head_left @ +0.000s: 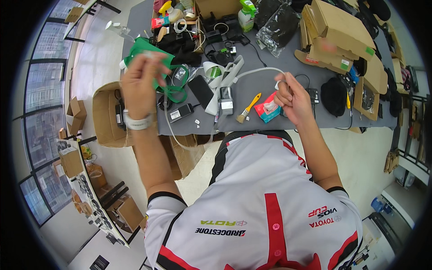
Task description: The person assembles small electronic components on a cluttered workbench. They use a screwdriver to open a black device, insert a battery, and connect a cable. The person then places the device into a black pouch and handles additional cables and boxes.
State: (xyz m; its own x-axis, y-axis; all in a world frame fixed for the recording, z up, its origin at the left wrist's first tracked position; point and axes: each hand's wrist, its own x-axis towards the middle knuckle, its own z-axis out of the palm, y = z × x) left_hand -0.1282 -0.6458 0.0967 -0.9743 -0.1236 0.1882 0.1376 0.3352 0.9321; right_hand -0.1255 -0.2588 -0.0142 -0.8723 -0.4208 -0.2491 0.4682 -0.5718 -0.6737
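Note:
A long white cable [258,70] runs between my two hands, and its slack hangs in a loop below the table's front edge. My left hand [141,85], raised at the left and blurred by motion, is closed in a pinch on one end. My right hand [293,98] has its fingers curled round the other end. Beneath the right hand lies a red and teal packet [268,108], with a yellow-handled brush [249,109] beside it. A green bag [145,46] lies behind my left hand. Between the hands are a black phone [200,91] and a small grey device [226,101].
A white strap [231,71] and a black adapter [181,113] lie on the grey table [288,54]. A spray bottle [246,17] and a box of tools stand at the back. Cardboard boxes [337,33] are stacked at the right; an open carton [105,119] sits at the left.

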